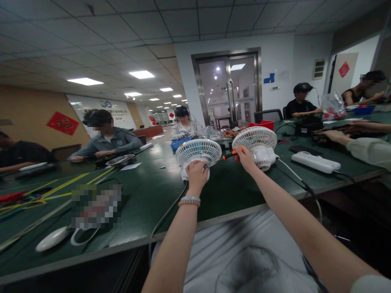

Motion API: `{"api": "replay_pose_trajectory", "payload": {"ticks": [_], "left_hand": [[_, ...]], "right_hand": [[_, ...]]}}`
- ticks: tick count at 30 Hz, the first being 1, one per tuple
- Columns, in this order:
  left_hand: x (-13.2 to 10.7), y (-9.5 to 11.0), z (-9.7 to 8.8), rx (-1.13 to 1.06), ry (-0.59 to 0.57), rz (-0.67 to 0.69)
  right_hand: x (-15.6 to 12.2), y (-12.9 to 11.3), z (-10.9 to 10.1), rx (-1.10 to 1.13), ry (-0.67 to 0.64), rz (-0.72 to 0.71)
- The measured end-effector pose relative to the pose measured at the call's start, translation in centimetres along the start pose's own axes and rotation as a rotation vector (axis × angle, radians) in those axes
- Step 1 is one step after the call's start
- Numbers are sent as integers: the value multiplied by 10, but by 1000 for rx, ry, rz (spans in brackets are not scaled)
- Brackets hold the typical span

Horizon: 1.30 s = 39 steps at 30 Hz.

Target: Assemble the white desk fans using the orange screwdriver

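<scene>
Two white fans stand side by side on the green table. My left hand [197, 173] is closed on the back of the left fan [198, 150], over its motor housing. A small teal piece [207, 166] shows by its fingertips; what it is I cannot make out. My right hand [242, 158] grips an orange and black screwdriver [229, 155], which points left toward the left fan. Whether its tip touches anything is too small to tell. Just behind the right hand is the second fan [256, 140], its round housing toward me.
A white power strip [316, 161] lies at right, with a dark flat object [305, 150] behind it. Red bins [262, 124] and a blue bin [179, 144] stand farther back. Yellow straps [65, 189] cross the left side. Several people sit around the table [146, 191].
</scene>
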State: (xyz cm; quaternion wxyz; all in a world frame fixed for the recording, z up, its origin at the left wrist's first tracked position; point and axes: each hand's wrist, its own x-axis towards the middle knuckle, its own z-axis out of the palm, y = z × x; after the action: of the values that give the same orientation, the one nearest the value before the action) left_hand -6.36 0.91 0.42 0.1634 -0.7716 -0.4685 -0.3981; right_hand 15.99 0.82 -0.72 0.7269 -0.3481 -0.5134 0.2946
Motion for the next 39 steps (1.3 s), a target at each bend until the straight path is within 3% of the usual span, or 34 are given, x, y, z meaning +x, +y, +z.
{"api": "replay_pose_trajectory", "payload": {"ticks": [4, 13, 22, 39], "left_hand": [[0, 0, 0, -1, -9, 4], [0, 0, 1, -1, -4, 1], [1, 1, -1, 3, -15, -17], [0, 2, -1, 3, -25, -18]], "right_hand": [[4, 3, -3, 94, -21, 2], [1, -4, 1, 6, 52, -87], [6, 2, -4, 227, -28, 35], [8, 2, -2, 166, 103, 93]]}}
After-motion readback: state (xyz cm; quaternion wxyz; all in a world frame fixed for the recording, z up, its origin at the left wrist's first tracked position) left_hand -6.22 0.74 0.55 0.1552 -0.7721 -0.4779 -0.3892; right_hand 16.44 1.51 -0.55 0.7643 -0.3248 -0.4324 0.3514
